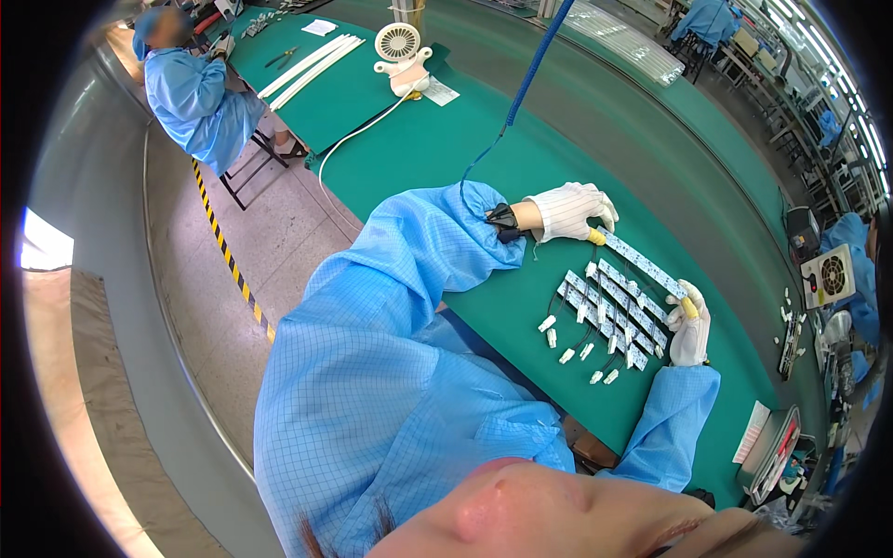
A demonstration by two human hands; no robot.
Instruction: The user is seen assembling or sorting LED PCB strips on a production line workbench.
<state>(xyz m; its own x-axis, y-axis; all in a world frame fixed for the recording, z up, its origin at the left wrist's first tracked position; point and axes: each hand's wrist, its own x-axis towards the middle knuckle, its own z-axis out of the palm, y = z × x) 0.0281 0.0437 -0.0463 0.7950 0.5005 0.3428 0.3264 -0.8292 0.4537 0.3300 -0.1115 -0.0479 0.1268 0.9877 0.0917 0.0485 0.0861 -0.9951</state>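
Pale strip (644, 264), right of frame centre: your left hand (575, 210) pinches upper end, right hand (690, 327) grips lower end. Wired strips (589, 298) with white connectors (546, 324) lie grouped below on green worktop (507, 312); held strip not among them. Whether any finished: cannot tell.

You're in an electronics assembly workshop: long green-topped workbench (395, 153), narrow white circuit-board strips (644, 265), coiled blue cord (535, 74), black-and-yellow striped floor tape (223, 249), co-worker in a loose blue smock (186, 102), rows of white tube lights (842, 84).
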